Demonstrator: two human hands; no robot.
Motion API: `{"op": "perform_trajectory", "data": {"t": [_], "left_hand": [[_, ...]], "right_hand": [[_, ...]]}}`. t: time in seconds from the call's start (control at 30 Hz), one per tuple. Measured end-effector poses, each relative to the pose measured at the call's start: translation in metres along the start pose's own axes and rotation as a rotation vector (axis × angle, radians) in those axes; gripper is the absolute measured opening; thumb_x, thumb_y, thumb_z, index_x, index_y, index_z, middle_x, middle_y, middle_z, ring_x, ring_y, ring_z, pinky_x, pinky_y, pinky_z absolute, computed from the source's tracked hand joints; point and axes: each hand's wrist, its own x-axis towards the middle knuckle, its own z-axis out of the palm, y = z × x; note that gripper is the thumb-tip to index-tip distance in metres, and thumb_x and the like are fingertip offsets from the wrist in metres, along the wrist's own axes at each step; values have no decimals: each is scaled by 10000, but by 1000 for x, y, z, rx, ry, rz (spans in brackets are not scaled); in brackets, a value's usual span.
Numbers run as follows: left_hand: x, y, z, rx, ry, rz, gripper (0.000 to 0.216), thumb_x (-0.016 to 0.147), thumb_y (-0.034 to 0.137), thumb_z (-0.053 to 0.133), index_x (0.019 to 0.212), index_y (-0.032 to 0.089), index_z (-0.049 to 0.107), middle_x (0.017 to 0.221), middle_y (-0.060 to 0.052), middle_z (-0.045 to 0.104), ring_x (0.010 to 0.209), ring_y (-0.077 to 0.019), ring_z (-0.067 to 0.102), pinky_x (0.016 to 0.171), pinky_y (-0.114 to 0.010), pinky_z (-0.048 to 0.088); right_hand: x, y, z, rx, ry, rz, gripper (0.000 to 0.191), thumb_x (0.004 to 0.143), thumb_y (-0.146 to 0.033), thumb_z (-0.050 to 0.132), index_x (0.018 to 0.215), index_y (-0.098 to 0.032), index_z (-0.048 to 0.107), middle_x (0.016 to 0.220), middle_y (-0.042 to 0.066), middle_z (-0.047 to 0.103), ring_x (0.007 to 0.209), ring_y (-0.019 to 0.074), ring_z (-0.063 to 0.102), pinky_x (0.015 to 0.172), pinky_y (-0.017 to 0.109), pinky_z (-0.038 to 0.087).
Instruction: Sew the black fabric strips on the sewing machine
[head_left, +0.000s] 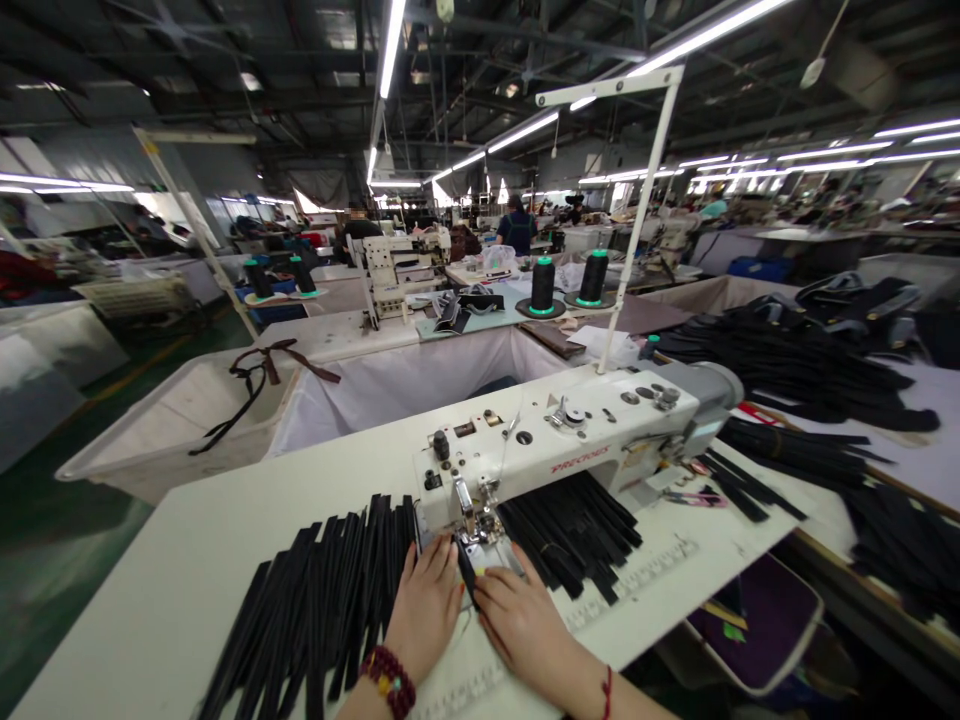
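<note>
A black strip (465, 568) is touched by the right hand (521, 615), beside the left hand (426, 605). Whether either grips cannot be told.

L hand (427, 595) & R hand (520, 612) nr e/o, palms dn.

Dark straps (271, 367) drape over a pale bin (169, 425), while tube lights (391, 48) glow overhead.

A worker's bare left hand (426, 605), a stacked beaded bracelet (388, 682) at its wrist, round and dark red, flecked with yellow and pale green, a bare right hand (525, 615), a slim red cord bracelet (607, 692) at its wrist, forearms (581, 672) uncovered
</note>
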Motion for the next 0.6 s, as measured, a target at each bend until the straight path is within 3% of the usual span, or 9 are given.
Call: {"op": "perform_trajectory", "data": {"t": [0.3,0.6], "left_hand": [[3,-2,2,-14,-16,-27,408,941,220,464,1321,133,585,1341,-147,637,1288,-313,532,1098,-567,383],[7,3,-8,-29,-74,-77,454,910,195,480,1353,146,566,1386,-148,608,1325,-304,502,1123,-586,347]], "right_hand": [[23,11,14,-90,28,-57,184,946,-142,618,1120,-164,673,1051,59,710,1050,214,612,1220,522,150],[34,9,22,-133,29,15,234,922,-110,609,1143,-174,655,1046,61,699,1024,215,612,1177,484,267]]}}
